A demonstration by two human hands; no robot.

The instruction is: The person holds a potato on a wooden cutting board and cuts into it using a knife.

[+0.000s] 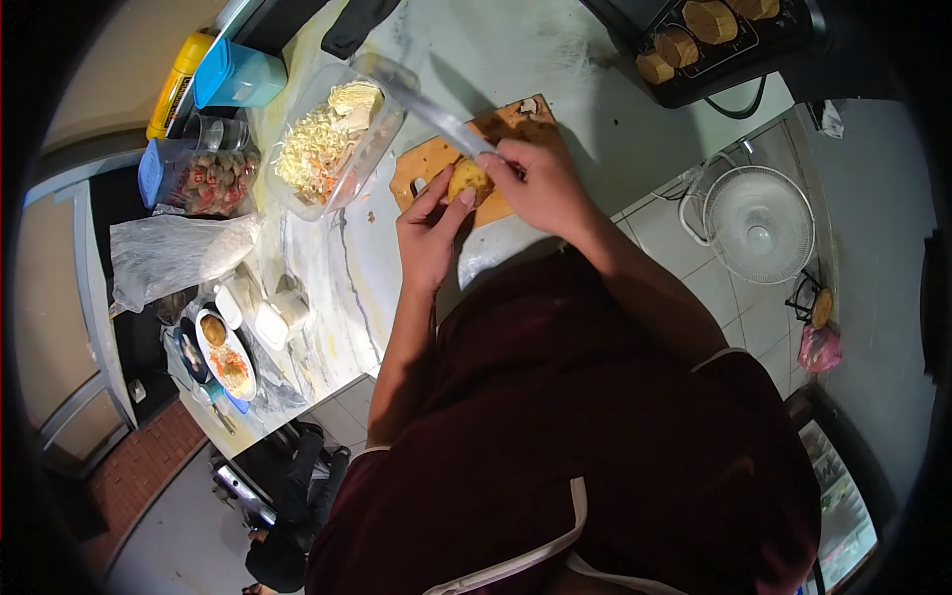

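Observation:
My left hand (429, 236) has its fingers and thumb closed around a yellowish potato (468, 182), held over the wooden cutting board (531, 121). In my right hand (543, 186) is a knife (431, 111), gripped by its handle, with the long blade reaching up and left past the board. The right fingers are right beside the potato; whether the blade's edge touches it I cannot tell. Left of the board stands a clear plastic container (315, 208) holding shredded cabbage and carrot (315, 149).
Along the counter's left are a blue-lidded box (238, 77), a blue-lidded jar (203, 178), a plastic bag (164, 253), white tubs (280, 317) and an oval plate (244, 382) with food. A black appliance with several knobs (710, 22) sits top right. Below stands a fan (759, 226).

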